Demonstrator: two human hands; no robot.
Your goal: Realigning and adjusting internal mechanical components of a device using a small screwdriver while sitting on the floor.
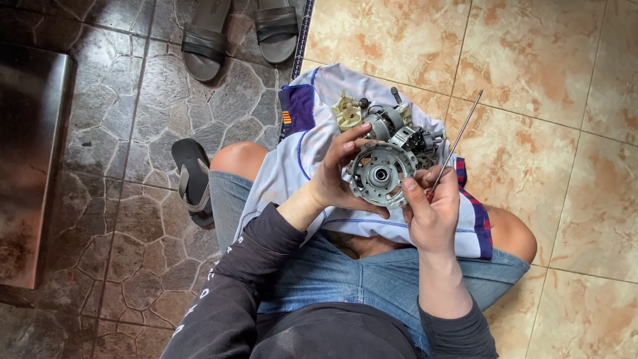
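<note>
Here the left hand [335, 174] curls its fingers around the round grey metal motor housing [380, 174] above the lap; the right hand [430, 207] pinches a thin steel screwdriver [457, 141], open beige floor tiles [551, 86] rightward.

Loose parts [382, 119] crowding motor housing [379, 174]

Single head view, straight down, close over lap [372, 266]; tiled floor [545, 80] around.

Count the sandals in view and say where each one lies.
3: a pair of sandals on the dark stone floor at top, one sandal beside the person's knee. Its mate may be hidden.
</note>
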